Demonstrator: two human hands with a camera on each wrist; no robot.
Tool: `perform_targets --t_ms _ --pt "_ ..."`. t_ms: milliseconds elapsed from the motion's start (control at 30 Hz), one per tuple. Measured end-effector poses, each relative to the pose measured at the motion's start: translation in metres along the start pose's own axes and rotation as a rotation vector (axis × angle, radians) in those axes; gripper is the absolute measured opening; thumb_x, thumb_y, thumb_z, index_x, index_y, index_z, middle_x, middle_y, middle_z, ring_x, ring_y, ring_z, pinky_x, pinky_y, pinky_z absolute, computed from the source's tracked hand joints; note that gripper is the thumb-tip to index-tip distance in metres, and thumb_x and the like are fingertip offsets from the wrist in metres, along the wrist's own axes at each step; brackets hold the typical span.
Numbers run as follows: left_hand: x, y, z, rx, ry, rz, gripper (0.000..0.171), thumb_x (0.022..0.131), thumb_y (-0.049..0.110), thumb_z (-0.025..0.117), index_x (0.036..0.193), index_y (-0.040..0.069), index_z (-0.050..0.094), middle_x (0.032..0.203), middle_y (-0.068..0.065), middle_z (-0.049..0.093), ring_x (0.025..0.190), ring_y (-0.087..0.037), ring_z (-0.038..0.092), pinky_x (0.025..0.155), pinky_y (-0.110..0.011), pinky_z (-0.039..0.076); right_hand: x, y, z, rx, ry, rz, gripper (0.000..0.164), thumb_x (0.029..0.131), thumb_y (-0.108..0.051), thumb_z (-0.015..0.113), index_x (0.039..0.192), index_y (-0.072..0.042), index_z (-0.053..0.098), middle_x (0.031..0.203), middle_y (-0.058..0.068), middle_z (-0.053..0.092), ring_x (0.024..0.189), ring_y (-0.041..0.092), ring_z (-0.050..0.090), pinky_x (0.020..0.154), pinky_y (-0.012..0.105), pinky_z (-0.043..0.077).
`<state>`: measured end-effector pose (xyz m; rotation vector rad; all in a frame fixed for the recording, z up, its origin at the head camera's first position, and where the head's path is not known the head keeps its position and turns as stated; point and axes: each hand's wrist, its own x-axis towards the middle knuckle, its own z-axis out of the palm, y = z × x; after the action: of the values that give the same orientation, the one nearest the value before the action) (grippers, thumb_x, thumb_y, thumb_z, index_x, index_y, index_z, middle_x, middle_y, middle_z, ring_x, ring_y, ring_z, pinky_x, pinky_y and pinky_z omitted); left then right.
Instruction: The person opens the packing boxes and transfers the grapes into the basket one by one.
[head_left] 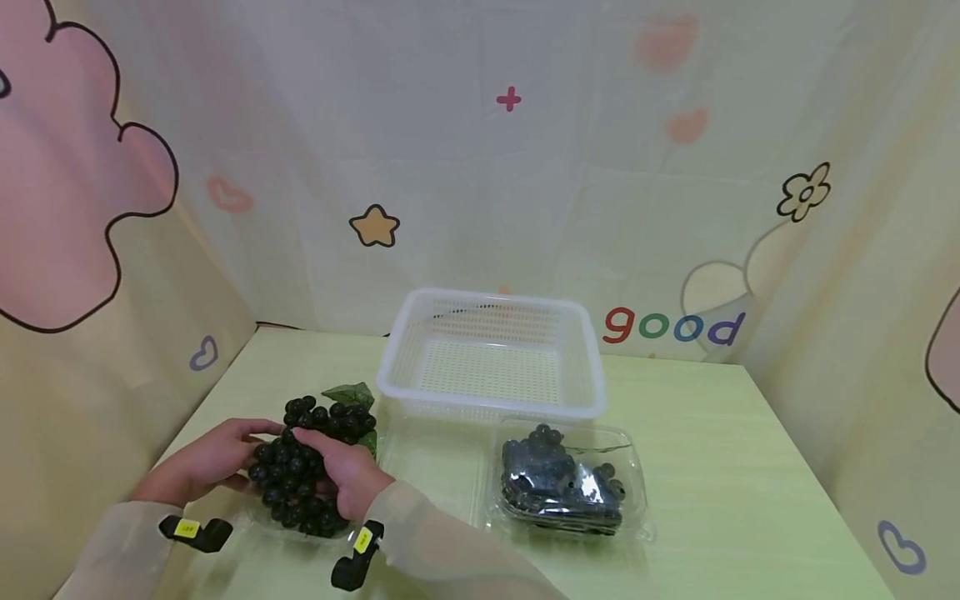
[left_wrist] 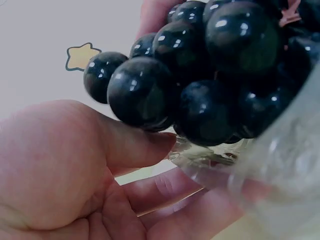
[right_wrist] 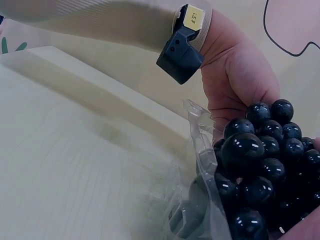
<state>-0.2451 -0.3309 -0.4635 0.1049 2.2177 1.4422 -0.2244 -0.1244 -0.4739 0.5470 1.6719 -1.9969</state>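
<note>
A bunch of dark grapes [head_left: 292,483] with green leaves [head_left: 351,395] sits in a clear plastic clamshell box [right_wrist: 205,165] at the left of the table. My left hand [head_left: 217,454] is at the box's left side, its thumb [left_wrist: 135,147] above the plastic edge and fingers below, pinching it beside the grapes. From the right, my right hand [head_left: 348,471] grips the bunch, thumb across its top; the grapes hide most of its fingers. A second clear clamshell box [head_left: 633,467], also holding dark grapes [head_left: 543,458], stands to the right.
A white perforated plastic basket [head_left: 491,404] stands at the back middle of the pale table [head_left: 720,467], behind the boxes. A printed cloth curtain [head_left: 450,167] encloses the back and sides. Both wrists carry black cameras [head_left: 197,532].
</note>
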Motion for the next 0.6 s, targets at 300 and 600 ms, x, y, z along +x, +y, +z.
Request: perform_targets --t_ms 300,600 --pt "-0.001 0.0054 0.0018 0.034 0.033 -0.007 0.051 0.098 0.003 0.055 0.145 -0.012 0.043 0.113 -0.016 0.073 0.091 -0.023 0.07 0.075 -0.046 0.063 0.0015 0.0002 0.0011 0.03 -0.038 0.014 0.074 0.071 -0.049 0.091 0.125 -0.009 0.059 0.108 0.008 0.065 0.089 0.026 0.066 0.083 0.041 0.058" --pt "-0.0015 0.0082 0.0036 0.047 0.052 -0.014 0.048 0.097 0.001 0.051 0.143 -0.012 0.044 0.111 -0.014 0.072 0.088 -0.022 0.07 0.073 -0.044 0.064 0.0016 0.0009 0.0016 0.025 -0.074 -0.041 0.067 0.072 -0.052 0.089 0.117 -0.011 0.062 0.101 0.003 0.072 0.081 0.02 0.069 0.078 0.034 0.056"
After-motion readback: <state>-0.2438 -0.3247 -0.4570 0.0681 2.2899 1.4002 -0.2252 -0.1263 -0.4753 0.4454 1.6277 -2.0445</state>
